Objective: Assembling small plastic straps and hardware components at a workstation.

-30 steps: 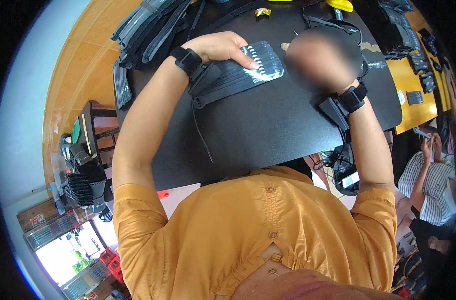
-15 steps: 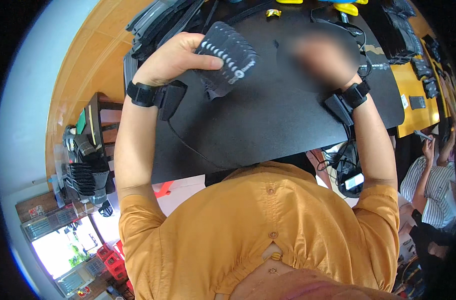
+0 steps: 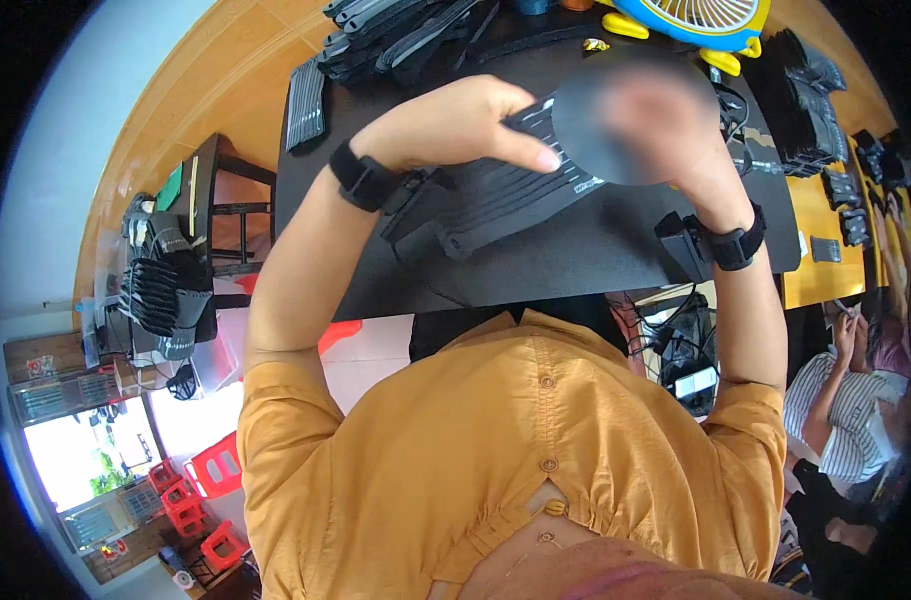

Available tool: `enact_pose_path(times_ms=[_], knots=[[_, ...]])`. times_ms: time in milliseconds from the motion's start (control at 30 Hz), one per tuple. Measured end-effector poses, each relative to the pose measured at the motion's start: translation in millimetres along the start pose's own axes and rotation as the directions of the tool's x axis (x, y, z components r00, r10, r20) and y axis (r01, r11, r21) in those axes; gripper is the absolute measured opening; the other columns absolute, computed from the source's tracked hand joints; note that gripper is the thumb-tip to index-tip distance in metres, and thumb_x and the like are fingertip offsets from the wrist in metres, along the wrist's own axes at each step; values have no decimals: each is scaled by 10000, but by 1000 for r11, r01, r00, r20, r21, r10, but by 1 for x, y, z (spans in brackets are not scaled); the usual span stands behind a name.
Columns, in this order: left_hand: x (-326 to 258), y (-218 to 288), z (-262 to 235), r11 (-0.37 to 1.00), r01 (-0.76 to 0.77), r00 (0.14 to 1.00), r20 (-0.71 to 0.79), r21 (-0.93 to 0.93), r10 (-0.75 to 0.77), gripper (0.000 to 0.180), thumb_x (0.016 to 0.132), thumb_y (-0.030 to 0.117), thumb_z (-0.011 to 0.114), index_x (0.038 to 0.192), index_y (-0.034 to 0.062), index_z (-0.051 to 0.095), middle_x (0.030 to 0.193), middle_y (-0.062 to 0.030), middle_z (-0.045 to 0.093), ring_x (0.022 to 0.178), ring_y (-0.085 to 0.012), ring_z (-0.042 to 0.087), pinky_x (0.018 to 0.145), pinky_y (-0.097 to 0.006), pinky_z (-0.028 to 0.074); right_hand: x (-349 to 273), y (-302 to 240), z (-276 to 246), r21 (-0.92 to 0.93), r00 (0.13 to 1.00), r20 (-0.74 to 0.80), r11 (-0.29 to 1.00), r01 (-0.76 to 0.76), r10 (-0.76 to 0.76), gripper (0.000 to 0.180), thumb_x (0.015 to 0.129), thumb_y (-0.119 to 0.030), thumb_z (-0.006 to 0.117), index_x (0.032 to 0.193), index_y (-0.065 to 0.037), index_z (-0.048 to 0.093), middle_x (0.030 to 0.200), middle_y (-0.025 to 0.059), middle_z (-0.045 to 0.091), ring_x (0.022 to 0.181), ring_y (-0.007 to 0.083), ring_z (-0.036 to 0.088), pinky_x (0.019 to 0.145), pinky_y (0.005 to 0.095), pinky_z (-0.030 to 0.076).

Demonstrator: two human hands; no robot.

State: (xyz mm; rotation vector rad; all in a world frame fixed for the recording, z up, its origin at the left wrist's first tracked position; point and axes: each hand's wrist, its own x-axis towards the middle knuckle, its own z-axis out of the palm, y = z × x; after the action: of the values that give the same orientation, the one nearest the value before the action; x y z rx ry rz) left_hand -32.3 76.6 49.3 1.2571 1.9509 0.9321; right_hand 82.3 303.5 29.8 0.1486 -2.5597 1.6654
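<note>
Thumb, left: one, stretched across the upper face of a sheaf of black strips.
Left hand: one, by its pose closed on the sheaf, with no gap showing between thumb and strips.
Sheaf: one, over the table, between the hands, white marks near its upper end (layers slightly fanned), the tail pointing down and left.
Handling, as judged: thumb pressure flat and even, edges squared, the tail supported so that the layers do not slide.
Right hand: one, beside the sheaf's upper end; finger spread and contents cannot be told.
Straps, black: left wrist strap; right wrist strap.
Surroundings: pile of strips, upper left; blue-and-yellow fan, upper right; both cut off by the top edge.
Obscured: most left fingertips, behind the sheaf; right fingers and the sheaf's right end, under a blur; whether the tail touches the table, unclear.
</note>
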Motion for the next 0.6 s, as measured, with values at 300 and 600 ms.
enact_pose_path(times_ms=[300, 600], knots=[[-70, -54, 8, 962, 114, 927, -322, -248, -193, 259, 914, 232, 697, 1054, 16, 672, 897, -9, 681, 822, -73, 614, 757, -234, 503, -50, 22, 12, 320, 935, -172, 915, -246, 311, 162, 946, -221, 664, 892, -87, 593, 649, -74, 533, 429, 2, 401, 383, 167, 265], [-74, -31, 37, 980, 32, 811, -567, -196, -140, 302, 960, 282, 630, 982, -14, 688, 799, -14, 677, 707, -102, 607, 655, -253, 482, -55, 0, 34, 202, 966, 102, 946, -252, 236, 283, 925, -311, 692, 1044, -56, 678, 842, -20, 679, 490, 2, 432, 427, 168, 336]])
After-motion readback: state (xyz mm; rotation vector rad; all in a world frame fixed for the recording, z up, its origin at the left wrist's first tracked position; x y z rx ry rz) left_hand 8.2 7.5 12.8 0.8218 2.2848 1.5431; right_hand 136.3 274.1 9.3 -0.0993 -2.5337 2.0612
